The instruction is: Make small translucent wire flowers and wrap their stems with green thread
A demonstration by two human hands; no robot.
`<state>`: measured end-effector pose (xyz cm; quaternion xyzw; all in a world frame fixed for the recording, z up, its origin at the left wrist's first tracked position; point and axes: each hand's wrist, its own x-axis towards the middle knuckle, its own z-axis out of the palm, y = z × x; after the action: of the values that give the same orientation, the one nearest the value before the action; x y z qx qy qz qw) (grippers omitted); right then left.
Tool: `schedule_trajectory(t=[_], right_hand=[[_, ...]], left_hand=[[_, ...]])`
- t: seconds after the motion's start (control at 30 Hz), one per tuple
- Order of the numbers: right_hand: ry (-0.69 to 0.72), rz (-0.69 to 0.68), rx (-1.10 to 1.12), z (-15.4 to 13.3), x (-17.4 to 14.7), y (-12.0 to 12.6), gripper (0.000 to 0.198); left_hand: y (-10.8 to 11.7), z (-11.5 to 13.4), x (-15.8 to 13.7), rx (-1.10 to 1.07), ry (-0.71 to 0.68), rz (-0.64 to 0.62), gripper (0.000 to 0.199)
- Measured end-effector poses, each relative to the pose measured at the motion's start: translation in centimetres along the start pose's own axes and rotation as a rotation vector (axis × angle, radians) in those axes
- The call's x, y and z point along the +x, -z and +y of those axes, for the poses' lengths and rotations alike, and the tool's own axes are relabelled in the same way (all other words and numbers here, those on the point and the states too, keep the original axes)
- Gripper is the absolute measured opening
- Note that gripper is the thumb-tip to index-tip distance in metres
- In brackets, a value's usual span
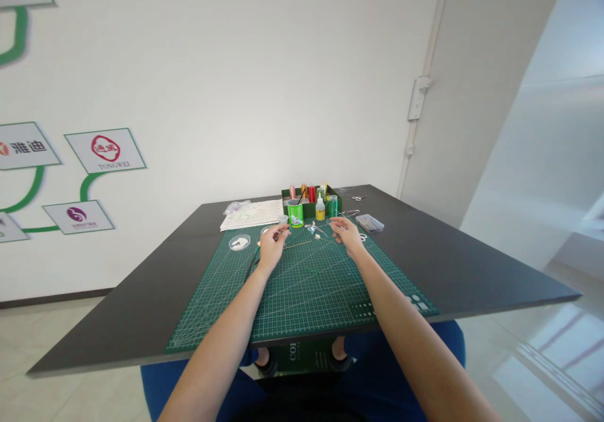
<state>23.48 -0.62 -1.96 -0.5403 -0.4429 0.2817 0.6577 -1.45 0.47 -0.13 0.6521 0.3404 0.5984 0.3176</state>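
My left hand (272, 244) is closed in a pinch above the cutting mat (311, 296). At its fingertips shows a small pale blue-and-white piece (296, 220), in front of a bright green container (295, 208). My right hand (348, 233) is also pinched, with its fingertips pointing left; what they grip is too fine to make out. Between the hands, small blue-and-white pieces (315, 228) lie on the mat. Just beyond them stand a yellow-labelled glue bottle (320, 209) and a green spool (333, 205). White-handled scissors (363, 237) lie partly behind my right hand.
A dark green box (309, 211) with several coloured thread spools stands at the back. Left of it are a white textured pad (255, 214) and a round dish (240, 243). A clear plastic case (370, 223) lies on the right. More scissors (358, 198) lie farther back.
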Motion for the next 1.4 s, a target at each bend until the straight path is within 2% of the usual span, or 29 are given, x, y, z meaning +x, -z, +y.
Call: schedule_trajectory(t=[0.1, 0.17, 0.23, 0.3, 0.5, 0.77, 0.97, 1.13, 1.4], right_hand=[[-0.016, -0.430, 0.155, -0.9, -1.8, -1.3, 0.048], [-0.052, -0.653, 0.200, -1.5, -3.0, -1.9, 0.058], [-0.083, -0.805, 0.216, -2.0, -3.9, -2.3, 0.060], [-0.103, -0.874, 0.233, -2.3, -4.4, -2.4, 0.058], [-0.152, -0.901, 0.341, -2.3, -4.3, -2.3, 0.052], [-0.254, -0.893, 0.321, -1.8, -4.3, -2.6, 0.053], [-0.194, -0.794, 0.282, -1.7, -3.6, -2.1, 0.045], [-0.144, -0.825, 0.207, -1.7, -3.5, -1.9, 0.039], [-0.120, -0.881, 0.143, -2.2, -3.5, -1.6, 0.033]], left_hand=[[-0.4, 0.0, -0.4, 0.035, -0.014, -0.047, 0.019], [-0.7, 0.2, -0.7, 0.062, -0.032, -0.076, 0.018], [-0.9, 0.4, -1.0, 0.097, -0.068, -0.101, 0.017], [-1.1, 0.6, -1.2, 0.135, -0.105, -0.117, 0.016], [-1.5, 0.6, -1.7, 0.155, -0.111, -0.165, 0.017], [-1.4, 0.3, -1.6, 0.109, -0.068, -0.130, 0.017], [-1.4, 0.0, -1.3, 0.080, -0.031, -0.110, 0.018], [-1.3, -0.4, -1.1, 0.035, 0.036, -0.098, 0.019], [-0.7, -1.1, -0.7, 0.143, 0.035, -0.012, 0.017]])
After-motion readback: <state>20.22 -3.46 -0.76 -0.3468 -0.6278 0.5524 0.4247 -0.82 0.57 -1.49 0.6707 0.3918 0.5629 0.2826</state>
